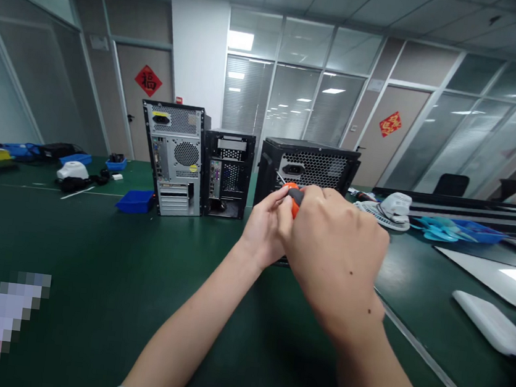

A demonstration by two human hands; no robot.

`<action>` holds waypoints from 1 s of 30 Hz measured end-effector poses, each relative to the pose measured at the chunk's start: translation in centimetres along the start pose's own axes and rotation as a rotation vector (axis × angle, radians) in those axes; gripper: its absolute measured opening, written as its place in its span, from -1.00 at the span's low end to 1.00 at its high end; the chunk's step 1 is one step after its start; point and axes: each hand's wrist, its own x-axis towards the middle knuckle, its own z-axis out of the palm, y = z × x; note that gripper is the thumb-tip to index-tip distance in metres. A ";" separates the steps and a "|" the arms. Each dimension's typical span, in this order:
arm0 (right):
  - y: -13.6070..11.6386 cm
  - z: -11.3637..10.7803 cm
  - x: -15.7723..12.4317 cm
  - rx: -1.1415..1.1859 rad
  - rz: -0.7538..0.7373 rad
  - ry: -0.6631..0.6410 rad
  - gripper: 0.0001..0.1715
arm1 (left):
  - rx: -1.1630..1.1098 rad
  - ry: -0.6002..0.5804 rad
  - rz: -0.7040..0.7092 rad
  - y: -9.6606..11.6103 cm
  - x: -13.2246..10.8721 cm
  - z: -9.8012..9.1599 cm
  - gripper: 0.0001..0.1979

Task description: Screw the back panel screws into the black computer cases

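Observation:
Both my hands are raised together in front of a black computer case (310, 165) whose rear panel faces me. My right hand (335, 252) is closed around an orange-and-black screwdriver (292, 196); its thin metal shaft points up-left toward the case's power socket. My left hand (263, 228) pinches the orange part of the handle from the left side. The lower part of the case is hidden behind my hands.
Two more computer cases, a silver-backed one (173, 159) and a black one (226, 174), stand to the left on the green table (90, 274). Blue bins (135, 201), a white device (73, 170), a white fan-like object (389, 208) and white panels (490, 319) lie around.

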 end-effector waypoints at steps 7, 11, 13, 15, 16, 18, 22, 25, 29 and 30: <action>0.0 0.1 -0.1 0.018 0.059 -0.011 -0.66 | 0.032 -0.067 -0.029 -0.2 0.1 -0.2 -0.74; 0.2 0.5 -0.2 0.006 0.065 0.003 -0.68 | 0.013 -0.039 -0.034 -0.4 0.2 -0.4 -0.73; 0.4 0.6 -0.3 -0.002 0.069 0.003 -0.70 | 0.007 -0.039 -0.022 -0.5 0.4 -0.5 -0.72; 0.6 0.5 -0.4 -0.010 0.052 -0.006 -0.71 | 0.002 -0.044 -0.009 -0.6 0.5 -0.6 -0.71; 0.8 0.5 -0.5 -0.014 0.036 -0.009 -0.72 | 0.003 -0.043 -0.007 -0.6 0.5 -0.6 -0.71; 1.1 0.5 -0.8 -0.024 -0.007 -0.007 -0.72 | 0.009 -0.029 -0.010 -0.6 0.4 -0.5 -0.71; 1.7 0.2 -1.4 -0.047 -0.105 0.039 -0.76 | 0.028 -0.016 -0.050 -0.5 0.2 -0.1 -0.71; 1.9 -0.1 -1.7 -0.104 -0.199 0.085 -0.80 | 0.025 -0.004 -0.027 -0.4 0.2 0.0 -0.72; 1.9 -0.7 -1.8 -0.208 -0.340 0.179 -0.77 | 0.035 0.002 0.031 -0.4 0.3 -0.2 -0.72; 1.9 -0.8 -1.8 -0.224 -0.385 0.206 -0.75 | 0.052 0.001 0.040 -0.4 0.4 -0.4 -0.73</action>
